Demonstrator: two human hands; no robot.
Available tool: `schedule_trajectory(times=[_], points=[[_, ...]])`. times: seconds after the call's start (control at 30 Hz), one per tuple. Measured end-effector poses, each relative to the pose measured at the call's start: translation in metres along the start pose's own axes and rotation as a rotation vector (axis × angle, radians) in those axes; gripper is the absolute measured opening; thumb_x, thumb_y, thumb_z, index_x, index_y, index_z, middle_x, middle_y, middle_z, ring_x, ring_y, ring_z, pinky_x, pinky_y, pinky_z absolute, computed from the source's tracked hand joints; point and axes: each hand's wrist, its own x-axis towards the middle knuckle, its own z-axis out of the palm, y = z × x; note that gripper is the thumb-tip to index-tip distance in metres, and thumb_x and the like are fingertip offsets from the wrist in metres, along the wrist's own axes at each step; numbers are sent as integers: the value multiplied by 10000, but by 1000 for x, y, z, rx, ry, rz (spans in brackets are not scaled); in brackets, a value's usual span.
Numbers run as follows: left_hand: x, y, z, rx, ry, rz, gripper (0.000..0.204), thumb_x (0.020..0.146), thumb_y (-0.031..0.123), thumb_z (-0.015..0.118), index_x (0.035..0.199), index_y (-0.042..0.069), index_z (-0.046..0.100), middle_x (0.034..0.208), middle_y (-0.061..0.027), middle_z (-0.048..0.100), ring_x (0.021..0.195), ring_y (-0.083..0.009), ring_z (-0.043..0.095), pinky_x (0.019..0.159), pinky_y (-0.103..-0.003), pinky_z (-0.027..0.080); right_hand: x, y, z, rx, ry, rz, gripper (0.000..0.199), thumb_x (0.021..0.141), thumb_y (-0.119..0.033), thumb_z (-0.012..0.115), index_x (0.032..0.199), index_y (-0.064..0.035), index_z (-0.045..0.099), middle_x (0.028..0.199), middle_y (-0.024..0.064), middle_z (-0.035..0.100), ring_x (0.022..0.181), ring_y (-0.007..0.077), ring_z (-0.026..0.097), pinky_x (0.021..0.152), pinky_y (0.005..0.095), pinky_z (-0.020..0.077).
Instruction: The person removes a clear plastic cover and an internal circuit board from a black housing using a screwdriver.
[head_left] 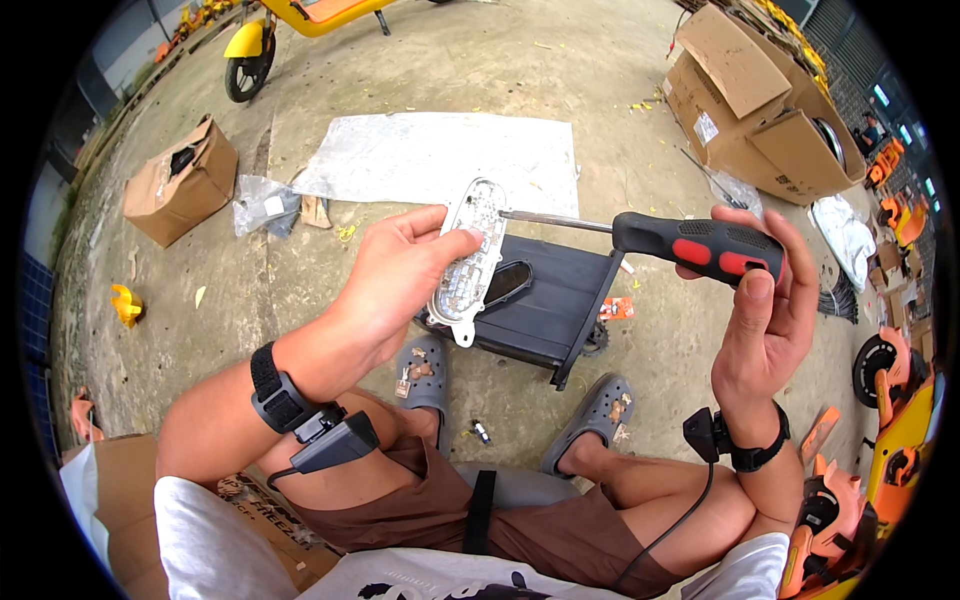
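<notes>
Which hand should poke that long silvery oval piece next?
Probably the right hand: it holds the black and red screwdriver, metal tip beside the oval piece. The left hand grips that piece.

Mtl screwdriver shaft (557,220), matt hndl (690,248)

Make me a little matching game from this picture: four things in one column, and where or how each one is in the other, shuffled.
Things
1. screwdriver
2. oval part
3. low table
4. sheet

Places and states
A. whitish, lying flat on the floor
B. pale, held in the left hand
C. black and red handle, held in the right hand
D. black, standing low just beyond the grey shoes

Right pairs: 1-C, 2-B, 3-D, 4-A
</notes>
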Motion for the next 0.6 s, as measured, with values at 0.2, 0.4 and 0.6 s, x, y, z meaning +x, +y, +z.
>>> schedule_trajectory(times=[0.2,0.4,0.6], points=[[0,-2,3,22,-28,-7,185,925,59,599,1072,-27,673,950,-68,717,804,-90,660,727,-235,521,3,2,-3,96,-3,-27,472,1001,-129,489,1409,72,364,1315,280,528,971,245,669,880,353,530],[-3,0,6,11,-32,-27,189,920,52,605,1074,-34,673,952,-72,717,796,-86,660,728,-234,523,1,0,-3,9,10,-85,495,956,-31,526,1416,59,368,1341,256,502,996,227,650,867,345,535],[-2,-2,7,32,-55,-35,192,920,55,604,1073,-40,673,953,-73,716,797,-89,660,728,-235,523,-2,2,-15,-96,7,-133,423,902,-30,640,1295,47,505,1256,234,557,1058,271,625,903,359,522]])
